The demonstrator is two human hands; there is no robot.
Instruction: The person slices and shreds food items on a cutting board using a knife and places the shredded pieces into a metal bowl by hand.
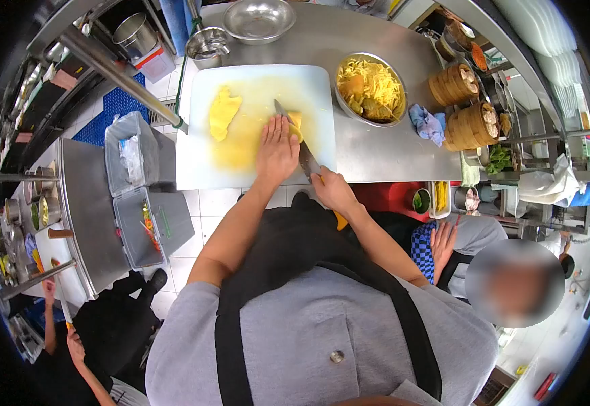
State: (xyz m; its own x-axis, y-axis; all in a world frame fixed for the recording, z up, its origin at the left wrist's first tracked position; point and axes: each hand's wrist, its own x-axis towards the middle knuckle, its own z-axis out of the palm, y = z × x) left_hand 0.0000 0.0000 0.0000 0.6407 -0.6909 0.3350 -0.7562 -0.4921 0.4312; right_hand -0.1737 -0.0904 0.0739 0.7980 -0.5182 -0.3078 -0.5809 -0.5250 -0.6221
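On the white cutting board (193, 159), stained yellow, my right hand (335, 193) is closed round the yellow handle of a long knife (307, 161). The blade points up and away, beside a small stack of yellow sheet-like food (295, 125). My left hand (276, 150) lies palm down with fingers extended left of the blade, its fingertips near the stack; what lies beneath it is hidden. A loose yellow sheet (224, 114) rests flat at the board's left. Right of the board, a metal bowl (339, 101) holds thin yellow strips (374, 80).
An empty metal bowl (259, 20) and a smaller pot (207, 46) stand beyond the board. Right are a blue cloth (427, 124) and bamboo steamers (470, 127). A person (470, 250) is close at my right; another (105, 325) works at lower left. A metal rail (126, 80) crosses the left.
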